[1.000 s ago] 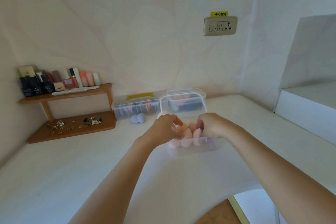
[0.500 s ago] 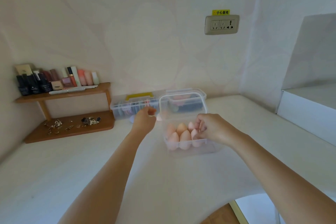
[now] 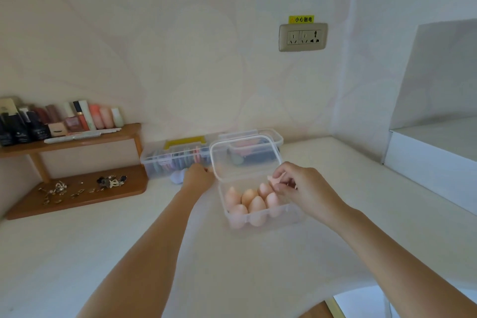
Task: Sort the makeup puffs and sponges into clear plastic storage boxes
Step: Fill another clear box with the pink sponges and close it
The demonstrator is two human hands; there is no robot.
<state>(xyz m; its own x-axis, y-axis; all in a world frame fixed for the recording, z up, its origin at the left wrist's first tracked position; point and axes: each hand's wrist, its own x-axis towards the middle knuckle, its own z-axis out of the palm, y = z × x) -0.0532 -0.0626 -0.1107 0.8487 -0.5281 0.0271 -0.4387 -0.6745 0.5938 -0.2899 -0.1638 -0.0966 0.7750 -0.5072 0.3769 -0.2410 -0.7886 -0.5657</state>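
Right fingers (image 3: 281, 176) pinch pink sponge (image 3: 271, 179), over box (image 3: 294, 211)

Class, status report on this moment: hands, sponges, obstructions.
Left hand at the lavender sponge, grip unclear. Right hand pinches a small pink piece over the open box of peach sponges. Lid up, opening unblocked.

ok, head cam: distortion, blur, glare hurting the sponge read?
Head view: edges bow from the wide lens; light soft, no harsh glare; peach egg-shaped sponges read clearly in the clear plastic box; small pink piece the right hand pinches is too blurred to identify.
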